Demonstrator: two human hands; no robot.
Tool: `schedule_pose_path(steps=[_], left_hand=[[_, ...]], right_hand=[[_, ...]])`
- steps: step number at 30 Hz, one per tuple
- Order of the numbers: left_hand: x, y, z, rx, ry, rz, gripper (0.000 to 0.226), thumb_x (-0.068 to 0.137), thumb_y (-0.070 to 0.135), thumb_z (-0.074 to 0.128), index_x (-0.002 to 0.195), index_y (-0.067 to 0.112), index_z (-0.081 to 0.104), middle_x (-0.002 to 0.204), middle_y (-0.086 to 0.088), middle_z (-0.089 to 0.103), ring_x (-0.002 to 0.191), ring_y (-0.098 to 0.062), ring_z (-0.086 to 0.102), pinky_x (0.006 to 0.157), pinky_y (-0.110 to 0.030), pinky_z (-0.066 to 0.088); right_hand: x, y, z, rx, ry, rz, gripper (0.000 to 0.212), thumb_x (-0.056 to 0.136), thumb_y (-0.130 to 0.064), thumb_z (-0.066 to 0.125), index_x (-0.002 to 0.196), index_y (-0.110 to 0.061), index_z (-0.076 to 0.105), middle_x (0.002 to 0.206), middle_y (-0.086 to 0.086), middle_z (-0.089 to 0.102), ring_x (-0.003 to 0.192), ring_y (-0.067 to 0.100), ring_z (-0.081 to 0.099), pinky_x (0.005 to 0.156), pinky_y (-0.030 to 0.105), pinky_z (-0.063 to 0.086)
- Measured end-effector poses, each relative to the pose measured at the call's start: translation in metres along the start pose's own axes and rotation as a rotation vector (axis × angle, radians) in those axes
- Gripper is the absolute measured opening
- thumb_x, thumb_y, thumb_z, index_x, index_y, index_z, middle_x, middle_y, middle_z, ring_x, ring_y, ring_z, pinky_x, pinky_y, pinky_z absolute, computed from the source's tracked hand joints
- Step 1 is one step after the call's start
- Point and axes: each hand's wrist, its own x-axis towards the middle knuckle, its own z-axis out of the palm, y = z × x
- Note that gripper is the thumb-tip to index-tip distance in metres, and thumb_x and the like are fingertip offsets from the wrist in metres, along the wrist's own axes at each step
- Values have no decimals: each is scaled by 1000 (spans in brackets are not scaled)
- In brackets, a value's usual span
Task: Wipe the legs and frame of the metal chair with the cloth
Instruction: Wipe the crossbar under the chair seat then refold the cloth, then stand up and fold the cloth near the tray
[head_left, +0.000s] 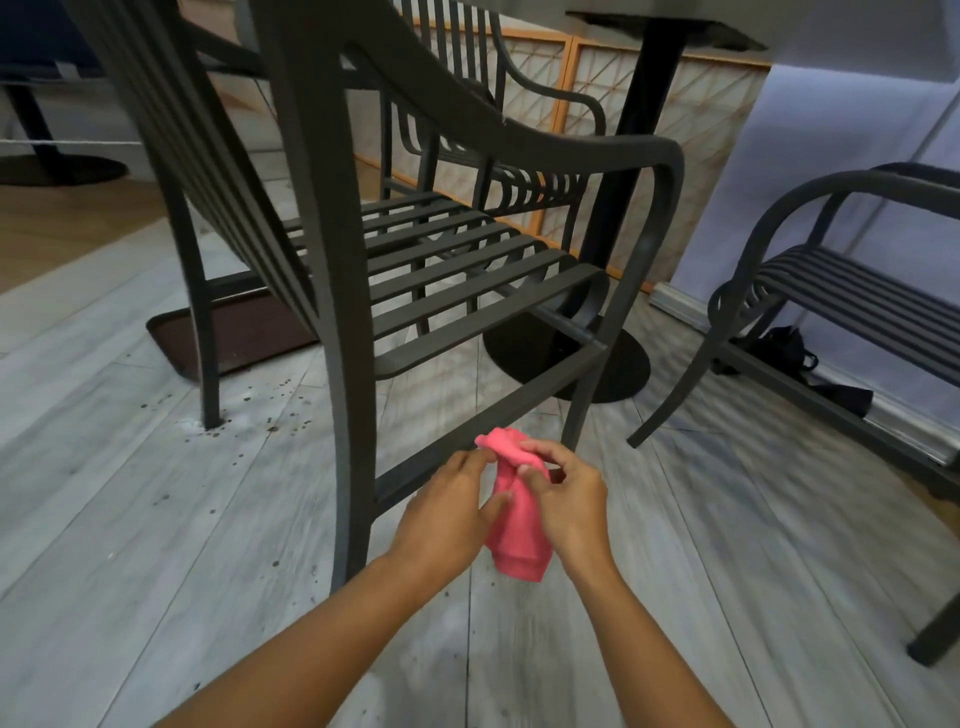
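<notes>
Both hands, left hand (451, 506) and right hand (569, 496), have a pinching grip on the pink cloth (517, 512) (bunched up), metal chair (332, 291) at 12 o'clock.

Head view as I receive it: soft, even indoor light, moderately dim, with no glare. The slatted chair (415, 249) throws a faint striped shadow on the pale plank floor (130, 467) toward 5 o'clock. Wide-angle distortion bends straight lines at the edges. Motion blur smears the floor from 3 to 5 o'clock; the centre stays fairly sharp.
</notes>
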Motion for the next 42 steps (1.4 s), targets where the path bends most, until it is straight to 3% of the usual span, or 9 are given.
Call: schedule_pose_path(steps=[5,8,14,20,25,30,33,38,42], left_hand=[[-42,-11,-15,-395,-77,-171,52,89,36,58,137,30,38,127,4,56,98,-5,55,73,-10,46],[-73,-30,-27,-446,-99,-257,50,87,35,61,132,35,40,116,7,57,93,-4,55,67,-8,47],[-127,-86,-58,-441,-77,-478,44,69,34,80,107,30,58,91,11,63,81,-5,61,67,-18,50],[-169,-112,-111,-479,148,-617,35,66,22,83,85,43,61,78,13,64,73,0,60,56,-6,42],[-197,-101,-166,-496,318,-772,31,74,13,76,71,42,66,63,20,67,64,1,61,56,-11,41],[-211,-68,-243,-503,448,-891,26,77,12,70,75,38,68,65,12,69,64,2,63,54,-11,42],[-209,-41,-295,-496,418,-899,22,77,15,71,83,36,68,72,12,69,65,3,63,58,-10,44],[-197,-14,-375,-539,343,-878,21,73,18,75,82,36,68,79,15,70,71,-2,65,64,-18,50],[-181,-5,-443,-574,284,-813,22,75,13,75,79,34,69,75,15,71,69,1,65,60,-11,47]], right_hand=[[-50,-11,17,107,-114,113,27,81,-14,69,107,-22,68,105,-5,67,89,13,63,77,29,56],[-82,-10,36,147,-218,154,25,82,-16,69,104,-27,68,105,-2,67,92,17,63,83,36,55],[-128,-15,82,72,-456,125,27,78,-11,73,95,-31,69,100,-3,67,82,10,60,73,19,49],[-143,-52,129,-32,-574,81,28,75,-7,74,91,-28,67,93,-2,63,76,5,57,69,11,44],[-166,-116,158,-52,-669,93,19,78,-4,71,80,-23,73,86,-3,65,83,1,60,70,10,43],[-195,-197,170,-86,-788,146,55,79,6,58,105,-42,59,109,-9,57,98,7,58,82,24,51],[-208,-255,174,-56,-844,205,60,81,5,55,110,-47,54,105,-10,60,95,6,59,79,26,53],[-206,-341,181,12,-881,329,51,89,2,53,119,-37,44,106,-9,63,87,-3,63,66,12,51],[-191,-402,194,11,-839,347,49,89,11,46,118,-27,52,100,-7,66,82,-4,65,64,10,48]])
